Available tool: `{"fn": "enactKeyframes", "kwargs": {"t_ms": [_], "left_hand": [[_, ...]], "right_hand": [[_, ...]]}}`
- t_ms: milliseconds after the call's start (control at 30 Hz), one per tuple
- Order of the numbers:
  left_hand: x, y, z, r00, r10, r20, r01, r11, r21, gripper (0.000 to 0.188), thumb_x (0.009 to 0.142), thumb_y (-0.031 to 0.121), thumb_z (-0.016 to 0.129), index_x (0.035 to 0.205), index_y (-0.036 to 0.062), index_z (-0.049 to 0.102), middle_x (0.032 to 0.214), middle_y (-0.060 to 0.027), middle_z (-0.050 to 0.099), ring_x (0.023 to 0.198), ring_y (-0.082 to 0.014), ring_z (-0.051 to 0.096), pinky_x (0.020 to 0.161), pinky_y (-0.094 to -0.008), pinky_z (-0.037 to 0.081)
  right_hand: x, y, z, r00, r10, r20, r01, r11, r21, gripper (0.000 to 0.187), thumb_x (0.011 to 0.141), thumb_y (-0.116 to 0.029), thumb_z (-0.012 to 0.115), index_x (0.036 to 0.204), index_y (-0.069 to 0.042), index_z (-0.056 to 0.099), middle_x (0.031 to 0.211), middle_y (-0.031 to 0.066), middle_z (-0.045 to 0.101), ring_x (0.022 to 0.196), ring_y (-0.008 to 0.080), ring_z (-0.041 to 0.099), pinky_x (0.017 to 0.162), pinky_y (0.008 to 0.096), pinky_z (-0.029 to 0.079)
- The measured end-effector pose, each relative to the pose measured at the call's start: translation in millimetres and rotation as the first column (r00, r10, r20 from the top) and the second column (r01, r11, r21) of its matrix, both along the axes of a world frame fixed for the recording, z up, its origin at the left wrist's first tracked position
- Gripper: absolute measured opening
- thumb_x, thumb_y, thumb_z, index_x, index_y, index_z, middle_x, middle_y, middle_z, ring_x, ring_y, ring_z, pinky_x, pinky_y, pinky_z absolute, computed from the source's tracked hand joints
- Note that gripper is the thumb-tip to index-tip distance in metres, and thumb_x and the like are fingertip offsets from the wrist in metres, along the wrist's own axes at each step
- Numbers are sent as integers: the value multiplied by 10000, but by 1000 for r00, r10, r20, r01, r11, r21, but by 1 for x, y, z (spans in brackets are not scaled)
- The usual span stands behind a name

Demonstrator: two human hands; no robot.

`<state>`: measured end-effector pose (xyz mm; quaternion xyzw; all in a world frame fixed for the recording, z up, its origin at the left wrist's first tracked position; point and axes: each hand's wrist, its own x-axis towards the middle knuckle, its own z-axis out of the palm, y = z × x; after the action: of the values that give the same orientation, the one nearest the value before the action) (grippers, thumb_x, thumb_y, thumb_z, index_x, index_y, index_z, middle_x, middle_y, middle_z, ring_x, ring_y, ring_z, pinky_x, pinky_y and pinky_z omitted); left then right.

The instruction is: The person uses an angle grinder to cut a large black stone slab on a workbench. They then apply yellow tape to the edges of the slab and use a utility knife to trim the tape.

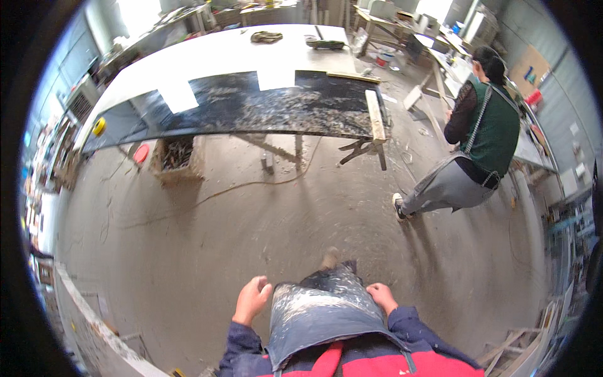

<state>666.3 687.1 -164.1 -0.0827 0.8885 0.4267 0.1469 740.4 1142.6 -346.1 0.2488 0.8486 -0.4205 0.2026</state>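
Fingers (266,291) beside white-smeared apron (320,309)

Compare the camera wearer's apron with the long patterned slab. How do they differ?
The apron is draped cloth; the slab lies flat. The apron is bluish with white streaks; the slab is mostly black with brownish mottling. The apron looks dull; the slab, polished. Both carry paler markings.

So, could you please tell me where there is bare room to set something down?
The floor is open between the cable and the apron; the pale tabletop looks bare left of the crumpled cloth. The upper-right bench looks crowded.
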Motion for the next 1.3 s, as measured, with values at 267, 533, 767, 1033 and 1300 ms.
{"fn": "enactKeyframes", "kwargs": {"t_ms": [267,533,767,1033,1300], "left_hand": [[-86,-16,-17,978,108,177,-127,986,103,434,936,201,659,1283,-56,614,1215,-185,698,1100,-242,677,962,-357,524],[-257,-33,26,994,111,25,-113,983,146,367,949,141,647,1258,-53,608,1129,-131,706,1034,-193,673,925,-317,524],[-409,18,46,977,-214,-25,214,957,193,258,953,110,641,1161,-42,663,1050,-100,723,991,-171,678,887,-306,529],[-559,177,104,738,-643,-205,673,724,153,174,955,35,634,1114,-17,681,1002,-56,719,893,-117,667,809,-267,527],[-589,347,102,786,-618,35,558,731,393,240,980,45,624,1201,-49,633,1052,-101,713,944,-150,688,849,-272,544]], "right_hand": [[-197,-28,-12,955,102,280,-83,993,-79,400,863,-371,665,1016,-16,765,845,179,748,767,274,731,730,406,565],[-355,-22,-32,982,-114,153,137,980,-146,411,880,-361,650,1009,22,728,828,189,727,654,286,690,632,421,552],[-377,17,37,804,-559,201,593,732,-336,280,952,-261,638,1111,-30,654,913,95,702,715,212,674,594,354,548],[-405,91,51,380,-881,283,779,140,-611,238,975,-297,642,1105,-99,627,938,79,713,763,218,706,629,371,580],[-554,159,-54,737,-676,-10,602,663,-445,391,921,-432,677,1011,-52,704,829,83,712,717,191,680,639,363,516]]}}
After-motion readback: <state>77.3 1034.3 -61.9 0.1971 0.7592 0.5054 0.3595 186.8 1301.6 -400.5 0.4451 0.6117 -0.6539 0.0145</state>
